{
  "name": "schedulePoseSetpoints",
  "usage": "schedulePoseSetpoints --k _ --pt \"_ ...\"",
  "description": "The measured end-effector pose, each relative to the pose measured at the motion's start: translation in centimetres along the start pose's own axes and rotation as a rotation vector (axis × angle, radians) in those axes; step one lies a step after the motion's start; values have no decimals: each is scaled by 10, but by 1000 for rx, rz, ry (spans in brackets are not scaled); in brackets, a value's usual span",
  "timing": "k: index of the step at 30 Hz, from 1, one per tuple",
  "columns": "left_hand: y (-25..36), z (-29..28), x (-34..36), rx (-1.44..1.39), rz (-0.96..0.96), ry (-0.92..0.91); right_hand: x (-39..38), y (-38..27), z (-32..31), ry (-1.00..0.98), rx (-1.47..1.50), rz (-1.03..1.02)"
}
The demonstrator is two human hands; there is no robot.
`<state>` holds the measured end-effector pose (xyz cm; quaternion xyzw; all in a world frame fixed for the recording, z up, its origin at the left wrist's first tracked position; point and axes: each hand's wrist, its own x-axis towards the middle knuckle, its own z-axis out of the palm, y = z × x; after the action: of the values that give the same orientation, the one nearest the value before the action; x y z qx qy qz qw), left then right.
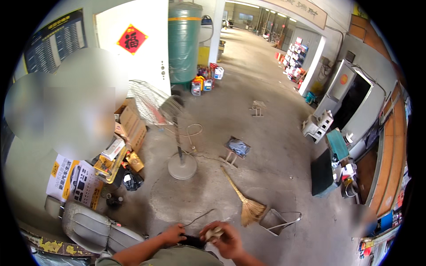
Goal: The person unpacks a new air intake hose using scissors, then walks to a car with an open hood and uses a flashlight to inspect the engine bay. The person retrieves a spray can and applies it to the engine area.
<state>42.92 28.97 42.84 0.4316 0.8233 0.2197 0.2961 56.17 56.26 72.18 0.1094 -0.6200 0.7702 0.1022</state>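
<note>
Head view: left hand [174,233] grips a small black object with a thin wire [191,240]; right hand [227,239] is closed on a pale crumpled wad [213,232], both held near the waist. Judged step: wiping; next needs steady counter-grip.

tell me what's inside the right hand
The right hand is curled around a small pale object, only partly showing between the fingers; what it is cannot be made out. The left hand rests on a dark item beside it, mostly covered.
</note>
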Motion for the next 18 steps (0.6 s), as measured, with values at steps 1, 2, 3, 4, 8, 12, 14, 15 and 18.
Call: schedulePoseSetpoints --k 1,2,3,4,8,12,14,15,18 --pt "2 -1 22 41 18 -17 -1 -11 -23 138 86 -41" --pt "19 -14 44 38 36 6 3 -25 -46 291 68 -96" --pt "23 -23 65 26 56 9 12 -30 -74 346 70 -196" --pt "26 -32 85 13 75 12 22 -39 -101 456 15 -217" --pt "30 -60 171 -22 134 -25 73 -68 -209 837 -168 -388" --pt "11 -68 267 -73 168 -80 133 -99 -319 1015 -242 -559" --pt "-1 -72 312 -65 148 -105 167 -115 -367 1102 -317 -596" --pt "-8 -70 330 -71 110 -105 177 -119 -394 1154 -376 -603" --pt "-17 -73 384 -107 -1 -62 210 -122 -479 1270 -430 -572"
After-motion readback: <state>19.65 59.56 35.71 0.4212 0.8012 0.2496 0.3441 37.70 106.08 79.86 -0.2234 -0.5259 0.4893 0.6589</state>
